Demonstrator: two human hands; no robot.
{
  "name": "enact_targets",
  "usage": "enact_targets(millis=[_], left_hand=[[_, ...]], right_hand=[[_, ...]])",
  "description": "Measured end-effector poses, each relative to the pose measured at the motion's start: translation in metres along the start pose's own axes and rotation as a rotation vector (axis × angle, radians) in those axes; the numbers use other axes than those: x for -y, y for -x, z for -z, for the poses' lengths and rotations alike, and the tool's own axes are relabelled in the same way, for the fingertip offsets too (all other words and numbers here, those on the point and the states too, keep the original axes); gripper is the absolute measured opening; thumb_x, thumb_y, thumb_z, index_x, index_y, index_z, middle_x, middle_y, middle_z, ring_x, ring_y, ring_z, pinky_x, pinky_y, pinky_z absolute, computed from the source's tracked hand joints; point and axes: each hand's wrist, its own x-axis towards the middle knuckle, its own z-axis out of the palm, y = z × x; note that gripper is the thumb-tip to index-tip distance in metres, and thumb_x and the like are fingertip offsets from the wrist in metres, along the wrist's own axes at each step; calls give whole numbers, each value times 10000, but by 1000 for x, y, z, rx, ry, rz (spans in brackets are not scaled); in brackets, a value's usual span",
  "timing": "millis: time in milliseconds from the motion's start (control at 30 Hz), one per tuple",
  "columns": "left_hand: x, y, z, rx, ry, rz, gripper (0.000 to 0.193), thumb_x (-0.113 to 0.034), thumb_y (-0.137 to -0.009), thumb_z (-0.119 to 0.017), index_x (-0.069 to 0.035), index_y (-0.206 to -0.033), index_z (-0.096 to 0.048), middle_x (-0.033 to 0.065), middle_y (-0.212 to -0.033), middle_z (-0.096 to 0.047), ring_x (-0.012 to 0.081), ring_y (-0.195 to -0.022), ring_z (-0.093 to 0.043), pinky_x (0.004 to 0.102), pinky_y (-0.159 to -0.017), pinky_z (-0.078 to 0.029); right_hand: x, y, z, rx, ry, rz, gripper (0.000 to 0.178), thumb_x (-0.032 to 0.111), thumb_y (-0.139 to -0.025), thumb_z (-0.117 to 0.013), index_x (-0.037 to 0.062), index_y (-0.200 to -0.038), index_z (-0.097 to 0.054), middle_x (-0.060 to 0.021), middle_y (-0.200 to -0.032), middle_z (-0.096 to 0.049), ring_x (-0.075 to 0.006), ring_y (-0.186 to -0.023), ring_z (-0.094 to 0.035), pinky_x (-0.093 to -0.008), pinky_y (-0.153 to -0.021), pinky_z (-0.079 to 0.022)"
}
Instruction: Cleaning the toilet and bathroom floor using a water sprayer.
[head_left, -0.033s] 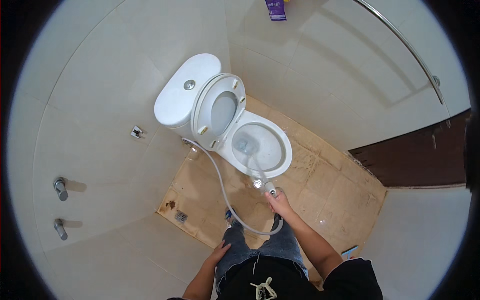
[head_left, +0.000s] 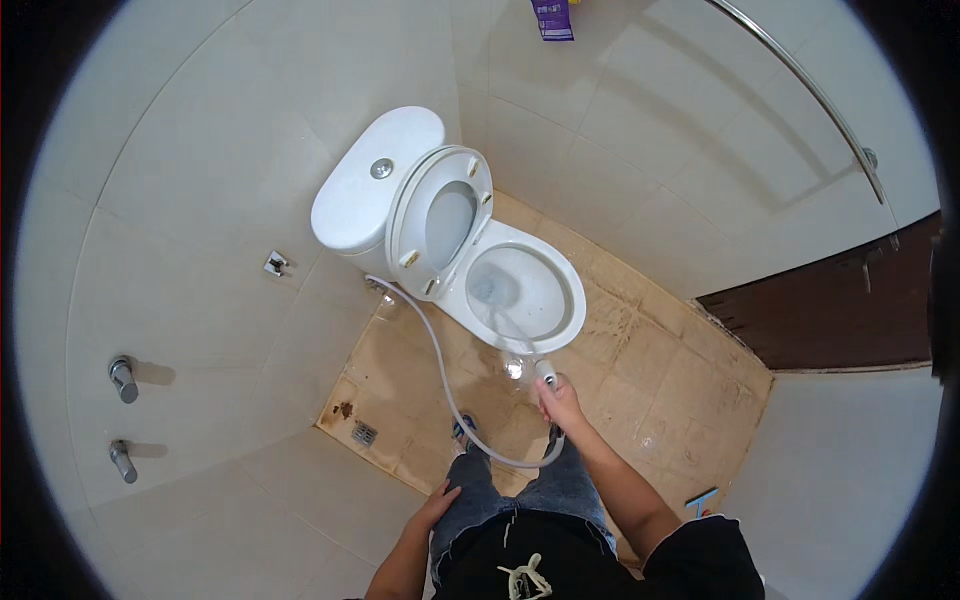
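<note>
My right hand [head_left: 562, 403] is wrapped round a white handheld bidet sprayer [head_left: 545, 371], just short of the front rim of the white toilet [head_left: 573, 325]. Water streams from its head into the bowl, where the water looks stirred up. From the sprayer a pale flexible hose [head_left: 441, 365] loops past my legs and back to the wall beside the tank. The toilet's seat and lid [head_left: 412, 215] stand raised against the tank [head_left: 340, 205]. My left hand [head_left: 437, 501] lies flat on my thigh, fingers stretched out, holding nothing.
Wet tan floor tiles [head_left: 610, 400] surround the toilet, with a floor drain [head_left: 364, 434] at the left. A blue squeegee [head_left: 702, 497] lies at the lower right. Two wall taps [head_left: 123, 380] and a hose holder [head_left: 276, 263] are on the left wall; a metal rail [head_left: 800, 75] is at the right.
The sprayer and my right hand have shifted very slightly. Water still runs into the bowl, and my left hand stays on my thigh.
</note>
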Motion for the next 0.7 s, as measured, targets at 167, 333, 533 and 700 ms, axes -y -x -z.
enact_targets(millis=[167, 333, 533, 700], left_hand=[[53, -22, 45, 77, 57, -111, 734, -458, -711, -448, 36, -1196, -204, 184, -1235, -236, 254, -1148, -230, 284, -928, -195], [-74, 32, 49, 219, -411, 325, 646, -447, -714, -437, -16, -1175, -298, 160, -1173, -344, 240, -1082, -327, 336, -834, -329], [-208, -21, 27, 0, 464, -182, 306, -348, -757, -415, -107, -939, -461, 20, -816, -486, 147, -765, -470, 286, -652, -390], [-290, -116, 33, 112, 996, -455, 287, -254, -780, -433, -121, -1029, -387, 37, -1013, -438, 170, -950, -404, 341, -783, -326]], right_hand=[[16, 12, -40, -10, 90, 85, 303, 340, -743, -513, 58, -662, -441, 21, -446, -395, -68, -341, -397, -201, -312, -312], [52, 26, -26, -201, -2, 73, 327, 362, -705, -558, 47, -707, -471, 13, -502, -439, -70, -427, -427, -207, -383, -355], [67, 37, -34, 39, 100, 279, 266, 258, -684, -603, 36, -795, -509, 16, -625, -499, -51, -549, -439, -194, -474, -366], [108, 52, -50, 270, 390, 301, 371, 330, -662, -607, 22, -848, -517, -70, -670, -526, -129, -602, -483, -259, -565, -402]])
